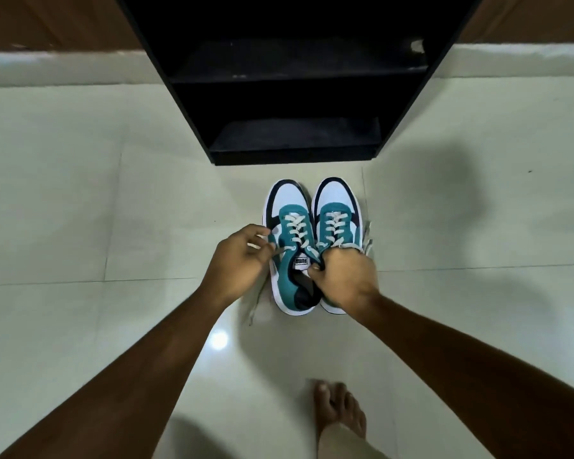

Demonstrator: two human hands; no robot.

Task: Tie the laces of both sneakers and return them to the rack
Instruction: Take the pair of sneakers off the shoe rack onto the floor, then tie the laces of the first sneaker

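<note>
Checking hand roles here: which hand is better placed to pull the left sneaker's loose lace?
Left. The left hand already pinches the lace beside the left sneaker; the right hand grips the sneakers' collars.

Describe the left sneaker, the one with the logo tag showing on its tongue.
The left sneaker is teal, seemingly suede, with a white toe, navy trim and a white sole. It stands upright on the pale tiled floor, toe toward the black rack, pressed against its twin. Its off-white laces are threaded but untied. The left hand pinches one lace end and the right hand grips at the other side of the tongue.
</note>
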